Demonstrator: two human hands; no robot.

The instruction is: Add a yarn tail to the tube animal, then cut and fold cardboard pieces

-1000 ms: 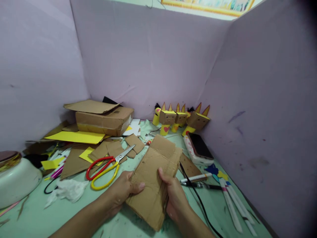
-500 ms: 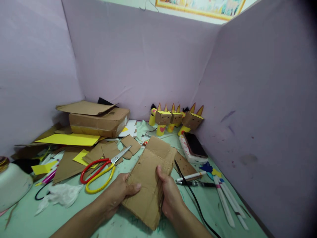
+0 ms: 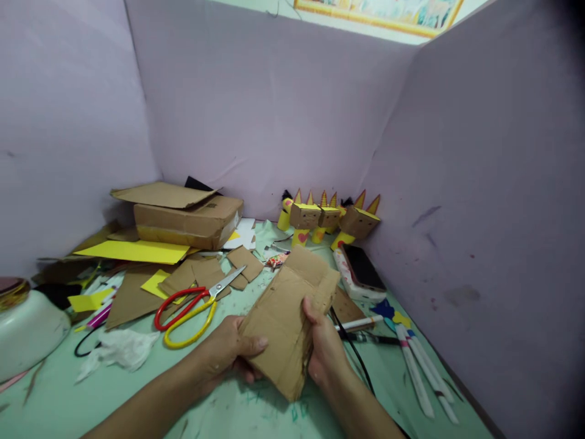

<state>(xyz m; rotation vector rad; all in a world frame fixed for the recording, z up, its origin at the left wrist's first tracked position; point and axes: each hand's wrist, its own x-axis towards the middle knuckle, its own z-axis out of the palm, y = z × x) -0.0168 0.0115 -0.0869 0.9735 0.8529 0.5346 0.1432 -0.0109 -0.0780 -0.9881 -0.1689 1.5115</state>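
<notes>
Both of my hands hold a brown cardboard piece [image 3: 286,317] a little above the green table [image 3: 137,396]. My left hand [image 3: 226,353] grips its near left edge with the thumb on top. On the right edge sits my right hand [image 3: 324,344], thumb laid over the top face. The cardboard is creased and its far end is bent upward. Scissors [image 3: 192,308] with red and yellow handles lie just left of my left hand.
A cardboard box [image 3: 189,219] and yellow paper [image 3: 132,251] lie at the back left. Small cardboard figures [image 3: 329,219] stand by the purple back wall. A phone [image 3: 363,268], pens [image 3: 420,366], a black cable [image 3: 351,353], a white bowl [image 3: 27,332] and crumpled tissue [image 3: 121,347] surround my hands.
I have lifted the cardboard slightly and folded it more, so its far end bends up. My right thumb has slid further up the right edge.
</notes>
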